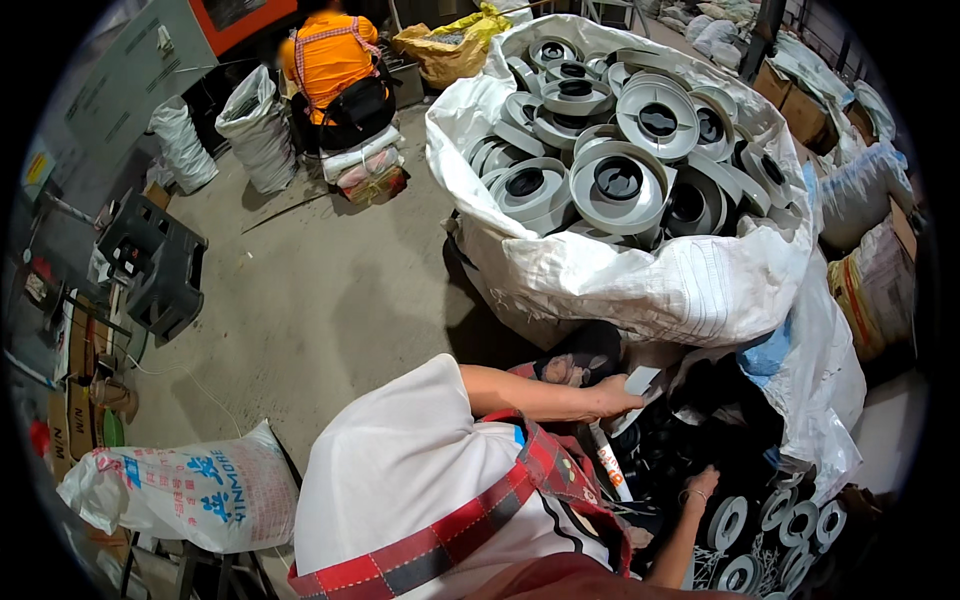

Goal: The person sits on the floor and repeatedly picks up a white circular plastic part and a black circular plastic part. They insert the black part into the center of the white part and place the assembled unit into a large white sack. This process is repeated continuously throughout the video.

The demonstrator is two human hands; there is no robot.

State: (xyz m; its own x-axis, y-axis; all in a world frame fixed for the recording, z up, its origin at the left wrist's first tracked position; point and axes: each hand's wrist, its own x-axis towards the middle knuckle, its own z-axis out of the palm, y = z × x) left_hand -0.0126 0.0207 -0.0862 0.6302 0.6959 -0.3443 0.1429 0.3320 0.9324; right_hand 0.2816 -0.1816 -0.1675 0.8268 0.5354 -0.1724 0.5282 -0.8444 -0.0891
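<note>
My left hand (612, 398) is closed on a small pale flat piece (642, 380), held near the edge of an opened sack. My right hand (703, 482), with a band at the wrist, reaches into a heap of black parts (735, 410). Its fingertips are lost among the dark parts, so I cannot see whether they grip one. Close by the right forearm lie several grey rings (728, 523) with thin pale strips among them. Between my arms is a white strip with orange marks (612, 470).
Beyond my hands stands a large white woven sack (640, 275) heaped with grey round parts with black centres (617, 180). A printed white bag (215, 490) lies at left, near a black plastic stool (155, 265). Farther off sits a person in orange (330, 65), beside filled sacks (257, 130).
</note>
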